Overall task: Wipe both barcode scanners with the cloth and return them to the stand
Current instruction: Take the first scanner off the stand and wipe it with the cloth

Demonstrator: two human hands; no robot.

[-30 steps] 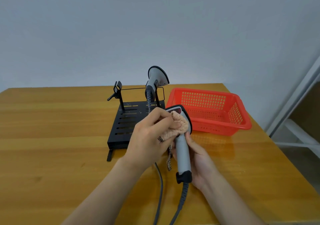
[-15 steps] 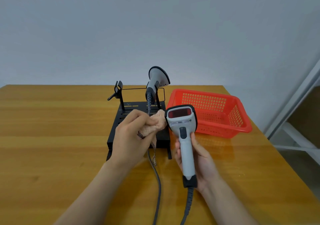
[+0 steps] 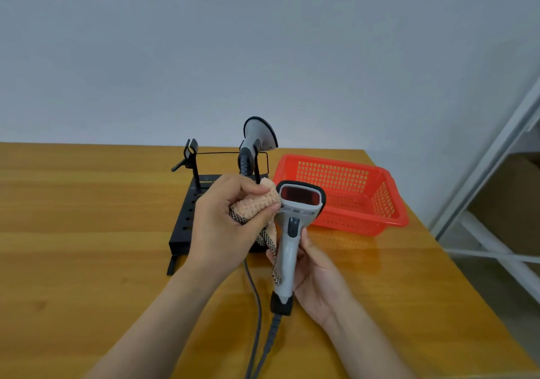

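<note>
- Broadly, a wooden table (image 3: pixel 73 232) filled the lower half of the head view, with a plain pale wall behind it.
- A red basket (image 3: pixel 391 203) with perforated walls sat on the table toward the far right, just beside the stand.
- A black stand (image 3: pixel 182 226) with a slotted base stood at the table's middle; its left holder (image 3: pixel 190 152) carried nothing.
- One barcode scanner (image 3: pixel 258 134) hung in the stand's right holder, its head up and turned away from the camera, its cable running down behind the hands.
- The left hand (image 3: pixel 222 229) was clenched around a bunched peach cloth (image 3: pixel 257 203), pressing it against the left side of the held scanner's head; a checkered edge of the cloth dangled below.
- The right hand (image 3: pixel 318 279) was wrapped around the grip of a second grey scanner (image 3: pixel 292 232), holding it upright above the table in front of the stand, its dark red window facing the camera.
- That scanner's grey cable (image 3: pixel 270 340) dropped from its black base toward the near edge.
</note>
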